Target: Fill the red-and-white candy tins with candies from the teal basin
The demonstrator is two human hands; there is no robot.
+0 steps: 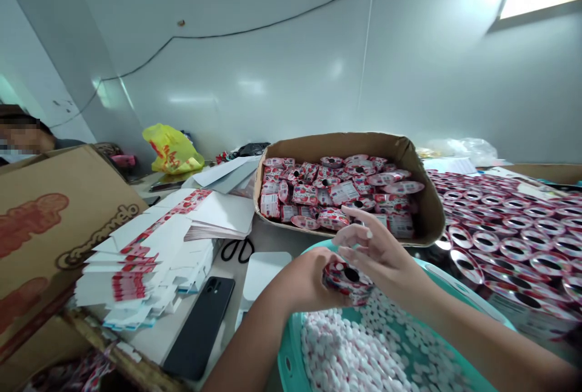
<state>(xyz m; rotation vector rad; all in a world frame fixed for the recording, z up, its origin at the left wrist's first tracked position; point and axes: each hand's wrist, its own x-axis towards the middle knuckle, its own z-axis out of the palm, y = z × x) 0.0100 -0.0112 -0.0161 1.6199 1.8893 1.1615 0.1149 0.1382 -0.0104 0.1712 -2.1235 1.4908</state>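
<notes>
In my left hand (311,280) is a small red-and-white printed carton (352,286) with a dark oval opening facing up. My fingers wrap around its far side, over a teal basin (291,349). Just above the carton, my right hand (379,249) has its fingers bent together, and a small white candy-like piece (369,234) shows at them; whether more are inside the hand is hidden. Many such white pieces (350,349) lie in the basin under both hands. A cardboard box (430,210) behind the hands holds several similar printed cartons (343,192).
Rows of upright open cartons (522,234) stand at right. At left lie flat printed card sheets (173,216), black-handled scissors (237,251), a dark phone (200,328) and a white lid-like piece (266,274). A large carton (54,216), yellow bag (173,149) and person (27,131) are farther left.
</notes>
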